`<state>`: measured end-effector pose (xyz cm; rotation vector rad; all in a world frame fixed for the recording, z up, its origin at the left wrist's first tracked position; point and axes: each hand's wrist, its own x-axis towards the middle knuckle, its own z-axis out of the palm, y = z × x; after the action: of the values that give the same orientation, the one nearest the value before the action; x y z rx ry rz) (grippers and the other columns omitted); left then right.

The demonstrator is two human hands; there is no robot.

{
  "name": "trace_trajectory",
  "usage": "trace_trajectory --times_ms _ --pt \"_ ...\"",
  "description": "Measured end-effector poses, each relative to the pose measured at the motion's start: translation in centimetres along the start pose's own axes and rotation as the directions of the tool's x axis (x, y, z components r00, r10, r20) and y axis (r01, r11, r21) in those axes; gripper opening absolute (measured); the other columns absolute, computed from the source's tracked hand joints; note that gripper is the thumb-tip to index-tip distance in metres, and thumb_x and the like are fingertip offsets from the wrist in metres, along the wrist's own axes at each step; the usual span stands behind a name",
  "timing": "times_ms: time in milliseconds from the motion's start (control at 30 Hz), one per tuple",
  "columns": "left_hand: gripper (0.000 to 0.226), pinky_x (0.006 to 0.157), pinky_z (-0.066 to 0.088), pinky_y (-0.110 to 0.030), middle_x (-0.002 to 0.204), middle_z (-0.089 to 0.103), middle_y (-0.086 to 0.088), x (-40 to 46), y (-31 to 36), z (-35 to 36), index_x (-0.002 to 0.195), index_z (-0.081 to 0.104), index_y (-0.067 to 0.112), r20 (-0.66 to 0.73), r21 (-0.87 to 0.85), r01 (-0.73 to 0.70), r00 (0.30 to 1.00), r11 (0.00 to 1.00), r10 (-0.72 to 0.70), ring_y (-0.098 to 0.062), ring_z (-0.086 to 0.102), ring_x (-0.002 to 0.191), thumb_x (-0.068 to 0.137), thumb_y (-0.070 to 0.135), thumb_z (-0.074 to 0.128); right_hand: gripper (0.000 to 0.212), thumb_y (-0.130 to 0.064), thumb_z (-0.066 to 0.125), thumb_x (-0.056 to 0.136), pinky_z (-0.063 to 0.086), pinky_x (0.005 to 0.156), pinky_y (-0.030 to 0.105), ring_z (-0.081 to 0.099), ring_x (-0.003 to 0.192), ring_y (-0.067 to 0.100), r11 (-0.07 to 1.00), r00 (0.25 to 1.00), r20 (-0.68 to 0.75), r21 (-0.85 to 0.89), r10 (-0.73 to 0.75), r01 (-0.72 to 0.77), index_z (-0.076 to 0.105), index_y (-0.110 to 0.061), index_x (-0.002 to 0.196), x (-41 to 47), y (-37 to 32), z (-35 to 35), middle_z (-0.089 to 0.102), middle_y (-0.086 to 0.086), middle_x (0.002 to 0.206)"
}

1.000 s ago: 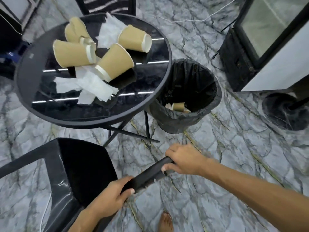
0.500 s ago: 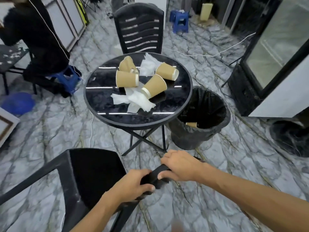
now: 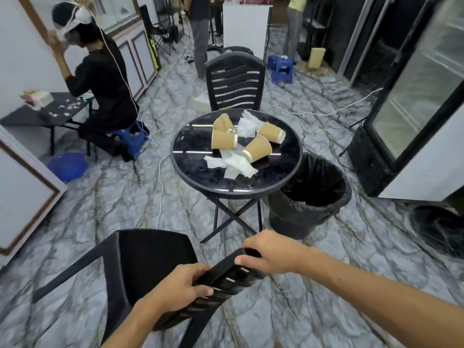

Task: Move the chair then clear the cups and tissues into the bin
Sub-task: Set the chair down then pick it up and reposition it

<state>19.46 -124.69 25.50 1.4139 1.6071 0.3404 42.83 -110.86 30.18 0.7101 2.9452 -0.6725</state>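
Gripping the black plastic chair [image 3: 150, 267] backrest, both hands [image 3: 180, 287] clenched along its top rail, right hand [image 3: 273, 252] nearer the round black surface [image 3: 200, 172].

Nothing readable anywhere, honestly. No text, brand, number or sign that I can make out on any surface in the frame; everything is either plain or too blurry to tell.

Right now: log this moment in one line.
step: moving chair | left hand, right hand: gripping backrest | cups, tissues: on table
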Motion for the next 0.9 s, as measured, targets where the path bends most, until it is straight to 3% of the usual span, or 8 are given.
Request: trace_trajectory --times_ms 100,200,267,467,600,767,833,900 --pt "0.024 0.091 0.055 -0.027 0.097 0.077 0.013 -1.4 0.3 -0.3 0.102 0.070 0.033 0.062 0.065 0.035 0.997 0.997 -0.039 0.003 0.070 0.090 0.080 0.031 0.079 0.055 -0.062 0.034 0.099 0.043 0.065 0.041 0.051 0.067 0.026 1.000 1.000 0.005 -0.018 0.007 -0.007 0.049 -0.012 0.081 -1.3 -2.5 1.4 0.058 0.005 0.077" --pt "0.018 0.070 0.049 -0.019 0.082 0.072 0.015 -2.5 1.8 -0.7 0.087 0.068 0.036 0.048 0.160 -0.001 0.999 0.987 -0.007 0.002 0.064 0.074 0.077 0.048 0.077 0.049 -0.053 0.039 0.102 0.033 0.064 0.037 0.049 0.068 0.029 0.999 0.999 -0.041 -0.043 -0.010 0.008 0.049 -0.009 0.084 -1.3 -5.3 1.8 0.061 0.014 0.080" --pt "0.024 0.063 0.042 -0.021 0.074 0.067 0.010 -3.4 2.8 -1.1 0.084 0.068 0.028 0.005 0.172 -0.033 0.999 0.984 0.033 -0.002 0.057 0.065 0.078 0.050 0.075 0.052 -0.053 0.040 0.102 0.034 0.063 0.037 0.053 0.069 0.032 0.999 0.999 -0.049 -0.053 -0.008 0.005 0.056 -0.005 0.089 -0.7 -6.7 1.7 0.064 0.017 0.083" --pt "0.012 0.089 0.057 -0.032 0.096 0.077 0.007 -6.6 3.3 -1.9 0.100 0.071 0.033 -0.072 0.036 -0.079 0.994 0.996 0.082 -0.008 0.072 0.091 0.088 0.032 0.072 0.049 -0.057 0.048 0.098 0.044 0.061 0.037 0.055 0.068 0.021 0.993 0.998 -0.024 0.099 -0.065 0.067 0.061 -0.010 0.089 -1.5 -5.9 1.4 0.062 0.007 0.077" --pt "0.017 0.094 0.056 -0.038 0.104 0.076 0.010 -8.9 2.1 -1.8 0.110 0.068 0.036 -0.128 0.014 -0.062 0.990 0.998 0.063 -0.008 0.072 0.099 0.092 0.037 0.067 0.051 -0.067 0.048 0.092 0.045 0.059 0.034 0.056 0.065 0.016 0.995 0.998 0.056 0.102 -0.021 0.015 0.064 -0.018 0.090 -4.3 -2.1 1.7 0.062 0.000 0.075" --pt "0.015 0.098 0.054 -0.031 0.108 0.077 0.014 -12.0 1.4 -2.6 0.109 0.072 0.030 -0.203 -0.055 -0.017 0.979 0.998 0.006 -0.002 0.071 0.104 0.094 0.029 0.069 0.058 -0.073 0.045 0.087 0.047 0.060 0.034 0.058 0.067 0.017 0.997 0.995 0.097 0.077 0.003 -0.011 0.066 -0.019 0.091 -5.8 0.2 2.9 0.063 0.001 0.077" --pt "0.018 0.097 0.054 -0.030 0.108 0.077 0.014 -13.2 1.1 -2.9 0.108 0.073 0.028 -0.235 -0.067 0.001 0.972 0.998 -0.017 -0.002 0.071 0.103 0.092 0.036 0.070 0.058 -0.074 0.045 0.086 0.050 0.062 0.040 0.059 0.067 0.019 0.997 0.994 0.106 0.077 0.000 -0.008 0.066 -0.020 0.089 -5.5 0.7 4.1 0.065 0.002 0.076" --pt "0.046 0.095 0.054 -0.026 0.109 0.077 0.015 -14.4 1.0 -2.9 0.111 0.072 0.026 -0.274 -0.083 -0.002 0.962 0.997 -0.021 -0.001 0.071 0.103 0.082 0.061 0.068 0.049 -0.068 0.050 0.086 0.050 0.061 0.039 0.059 0.064 0.018 0.995 0.995 0.096 0.097 0.025 -0.035 0.067 -0.022 0.088 -4.9 1.2 5.1 0.066 0.001 0.073"
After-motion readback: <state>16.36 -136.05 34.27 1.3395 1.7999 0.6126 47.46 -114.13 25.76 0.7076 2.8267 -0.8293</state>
